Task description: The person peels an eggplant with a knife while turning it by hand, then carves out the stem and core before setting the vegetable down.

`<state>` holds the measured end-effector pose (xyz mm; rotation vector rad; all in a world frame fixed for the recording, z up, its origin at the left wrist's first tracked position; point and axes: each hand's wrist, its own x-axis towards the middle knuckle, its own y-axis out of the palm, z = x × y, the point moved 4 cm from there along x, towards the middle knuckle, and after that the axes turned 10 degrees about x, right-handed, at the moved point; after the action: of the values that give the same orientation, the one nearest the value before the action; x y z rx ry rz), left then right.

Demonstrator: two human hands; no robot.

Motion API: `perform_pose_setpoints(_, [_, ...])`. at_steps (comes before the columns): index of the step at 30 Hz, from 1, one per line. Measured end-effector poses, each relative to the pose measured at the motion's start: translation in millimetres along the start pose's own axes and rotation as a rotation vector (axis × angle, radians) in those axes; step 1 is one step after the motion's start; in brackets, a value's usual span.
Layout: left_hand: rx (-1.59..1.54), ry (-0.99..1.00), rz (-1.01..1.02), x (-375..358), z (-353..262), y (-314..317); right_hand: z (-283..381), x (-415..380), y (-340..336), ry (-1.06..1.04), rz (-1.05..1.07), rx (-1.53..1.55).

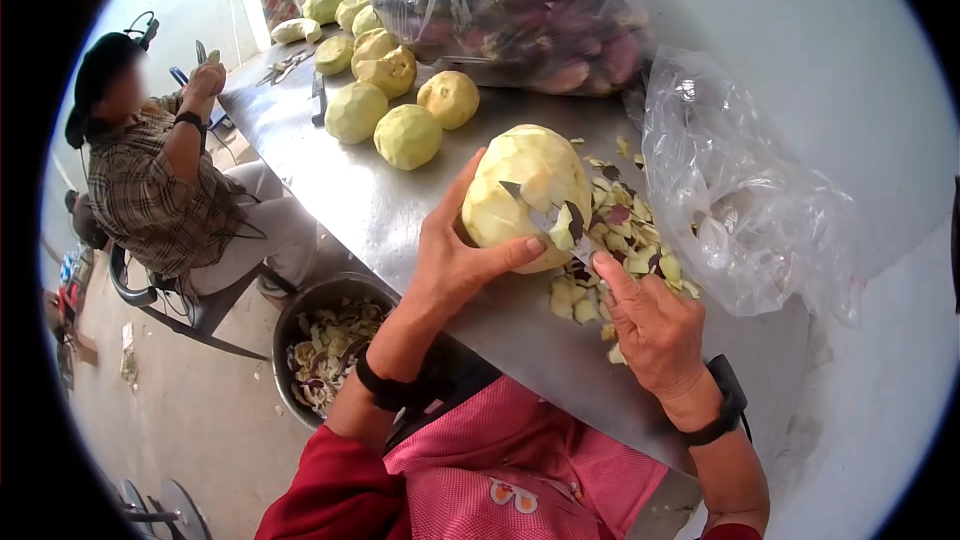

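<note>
A large, pale, peeled round eggplant (515, 165) rests on the metal table, tilted toward me. My left hand (450, 265) grips it from the left side, thumb across its lower front. My right hand (655, 330) is closed on the handle of a knife (543, 219), whose blade lies against the eggplant's surface. A piece of purple-edged peel (564, 228) sits on the blade. Cut peelings (630, 230) are heaped on the table to the right, partly behind the right hand.
Several peeled eggplants (408, 136) stand farther back, near another knife (319, 100). A clear bag of purple eggplants (550, 25) and a crumpled plastic bag (740, 190) lie beyond. Below left is a metal basin (290, 365) of peelings. A seated person (165, 180) holds a knife.
</note>
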<state>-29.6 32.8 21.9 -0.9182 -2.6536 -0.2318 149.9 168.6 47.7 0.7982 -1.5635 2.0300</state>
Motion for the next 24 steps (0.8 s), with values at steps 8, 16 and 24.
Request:
perform_pose_setpoints(8, [-0.019,-0.029,-0.008,0,-1,1,9,3,-3,-0.042,-0.023,-0.036])
perform_pose_setpoints(16, [0.115,0.054,0.011,-3,-1,-1,-34,-3,-1,0.289,-0.131,0.221])
perform_pose_setpoints(24, [0.017,0.016,0.034,-3,-1,0,-37,-12,-2,0.553,-0.189,0.533])
